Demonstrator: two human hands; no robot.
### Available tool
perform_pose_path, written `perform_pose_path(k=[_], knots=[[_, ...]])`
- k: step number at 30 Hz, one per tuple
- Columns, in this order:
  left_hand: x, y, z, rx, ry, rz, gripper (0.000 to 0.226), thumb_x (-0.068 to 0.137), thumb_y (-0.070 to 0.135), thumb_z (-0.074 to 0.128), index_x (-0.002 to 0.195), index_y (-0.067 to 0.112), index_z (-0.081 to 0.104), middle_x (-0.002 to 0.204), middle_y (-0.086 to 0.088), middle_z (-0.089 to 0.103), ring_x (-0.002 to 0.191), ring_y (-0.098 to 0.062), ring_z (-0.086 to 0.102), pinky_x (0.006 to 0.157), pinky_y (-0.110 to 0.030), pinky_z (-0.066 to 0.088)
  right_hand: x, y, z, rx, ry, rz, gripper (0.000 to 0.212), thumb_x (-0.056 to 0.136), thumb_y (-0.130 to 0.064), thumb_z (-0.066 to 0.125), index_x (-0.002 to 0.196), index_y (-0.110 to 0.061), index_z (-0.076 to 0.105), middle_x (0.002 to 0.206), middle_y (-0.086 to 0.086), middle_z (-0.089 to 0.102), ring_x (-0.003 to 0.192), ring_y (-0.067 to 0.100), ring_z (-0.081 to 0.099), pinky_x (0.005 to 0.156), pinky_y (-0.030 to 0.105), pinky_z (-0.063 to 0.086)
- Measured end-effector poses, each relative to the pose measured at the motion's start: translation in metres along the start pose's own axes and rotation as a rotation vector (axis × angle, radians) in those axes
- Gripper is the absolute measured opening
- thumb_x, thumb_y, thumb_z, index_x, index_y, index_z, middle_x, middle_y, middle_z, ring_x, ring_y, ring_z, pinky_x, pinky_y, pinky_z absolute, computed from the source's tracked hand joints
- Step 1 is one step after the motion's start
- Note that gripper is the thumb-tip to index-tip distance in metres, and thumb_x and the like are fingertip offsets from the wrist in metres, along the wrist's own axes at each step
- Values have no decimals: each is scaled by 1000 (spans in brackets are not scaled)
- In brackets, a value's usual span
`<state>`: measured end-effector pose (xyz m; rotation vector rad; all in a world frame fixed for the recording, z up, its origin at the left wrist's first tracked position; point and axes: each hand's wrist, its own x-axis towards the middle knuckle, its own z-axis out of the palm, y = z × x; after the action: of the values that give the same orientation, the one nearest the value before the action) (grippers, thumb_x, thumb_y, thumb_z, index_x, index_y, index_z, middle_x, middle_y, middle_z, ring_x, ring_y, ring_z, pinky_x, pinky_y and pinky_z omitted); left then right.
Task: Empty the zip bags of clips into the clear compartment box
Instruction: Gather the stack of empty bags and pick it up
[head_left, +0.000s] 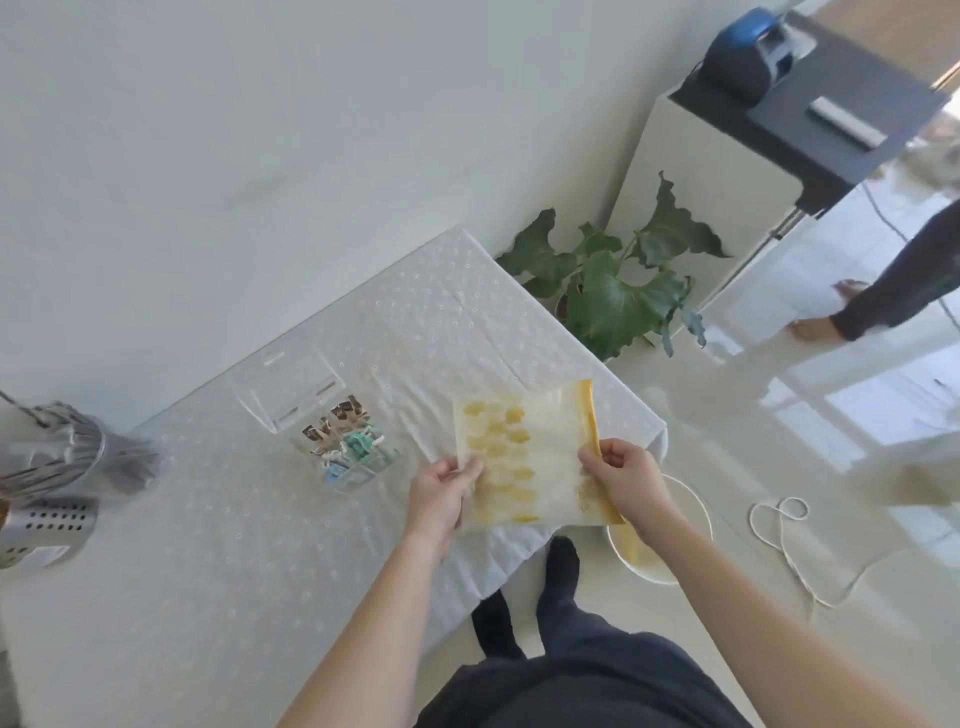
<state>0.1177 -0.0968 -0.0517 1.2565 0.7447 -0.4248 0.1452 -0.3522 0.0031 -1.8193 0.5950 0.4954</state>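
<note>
Over the table's right edge: zip bag (530, 447) held up flat between both hands, partly above the table (234, 545), partly past it.
Left hand: left hand (441, 499) pinches the bag's left edge, thumb on top.
Right hand: right hand (623, 478) pinches the opposite edge, at the orange zip strip (592, 415).
Contents: yellow clips (498, 441) show through the film, bunched toward the left half.
Box: clear compartment box (348, 447) on the table, lid (291, 395) flung open behind it; brown clips in the far cells, teal and blue in the nearer ones.
Key relation: box lies left of the bag and a little farther off, near the left hand, well apart from the right. Zip strip runs near-to-far along the right side, so the mouth faces away from the box.
Zip: open or sealed, cannot tell.
Judgement: next move likely needs the bag turned mouth-left and carried over an unfilled cell before tipping.
</note>
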Motion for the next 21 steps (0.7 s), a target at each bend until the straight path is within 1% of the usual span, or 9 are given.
perform_pose_path(k=[2, 4, 7, 10, 13, 15, 17, 18, 21], knots=[[-8, -7, 7, 46, -13, -17, 20, 93, 18, 80, 112, 12, 79, 106, -11, 83, 106, -30, 78, 102, -55, 58, -17, 12, -9, 23, 36, 11, 14, 96, -30, 72, 94, -16, 76, 83, 3, 78, 67, 15, 70, 62, 30, 57], [-15, -13, 16, 98, -21, -31, 23, 93, 19, 81, 114, 12, 78, 105, -9, 83, 105, -28, 79, 102, -54, 59, -28, 24, -20, 39, 60, 23, 13, 95, -29, 72, 93, -17, 77, 81, 5, 77, 68, 16, 70, 65, 33, 55], [-21, -21, 33, 146, -67, -48, 22, 94, 18, 80, 115, 10, 77, 105, -9, 83, 104, -27, 79, 101, -54, 59, -39, 42, -37, 49, 104, 38, 13, 95, -28, 72, 93, -17, 78, 85, 8, 77, 70, 17, 71, 68, 35, 56], [-24, -27, 55, 212, -104, -54, 20, 96, 17, 78, 114, 10, 77, 103, -8, 83, 100, -25, 80, 96, -49, 62, -46, 58, -56, 57, 161, 57, 10, 94, -27, 73, 90, -19, 77, 84, 5, 77, 68, 14, 68, 63, 27, 52], [-26, -32, 84, 294, -128, -49, 19, 97, 19, 77, 114, 11, 77, 99, -3, 84, 92, -16, 81, 77, -32, 63, -45, 80, -80, 105, 199, 97, 11, 92, -30, 74, 90, -20, 77, 85, 5, 78, 74, 19, 70, 72, 35, 55], [-28, -37, 105, 337, -127, -56, 17, 96, 21, 77, 112, 13, 77, 98, -1, 84, 89, -14, 81, 67, -25, 60, -44, 95, -98, 145, 210, 121, 11, 92, -31, 75, 91, -20, 78, 86, 3, 79, 77, 20, 72, 77, 39, 58], [-31, -44, 130, 357, -144, -84, 17, 96, 21, 77, 111, 13, 77, 99, -3, 84, 91, -19, 81, 66, -28, 61, -43, 111, -119, 181, 227, 146, 12, 92, -31, 75, 92, -19, 77, 87, 3, 79, 76, 21, 72, 76, 40, 59], [-32, -48, 142, 368, -159, -101, 17, 97, 22, 77, 111, 13, 76, 99, -3, 84, 92, -22, 81, 69, -32, 63, -42, 120, -130, 197, 234, 159, 12, 93, -30, 74, 92, -19, 78, 86, 4, 79, 75, 21, 72, 74, 39, 59], [-33, -68, 181, 433, -185, -169, 20, 96, 23, 77, 113, 14, 75, 101, -3, 83, 95, -25, 81, 88, -46, 65, -41, 146, -166, 247, 262, 208, 10, 94, -26, 74, 94, -17, 78, 85, 6, 79, 71, 20, 71, 70, 37, 58]])
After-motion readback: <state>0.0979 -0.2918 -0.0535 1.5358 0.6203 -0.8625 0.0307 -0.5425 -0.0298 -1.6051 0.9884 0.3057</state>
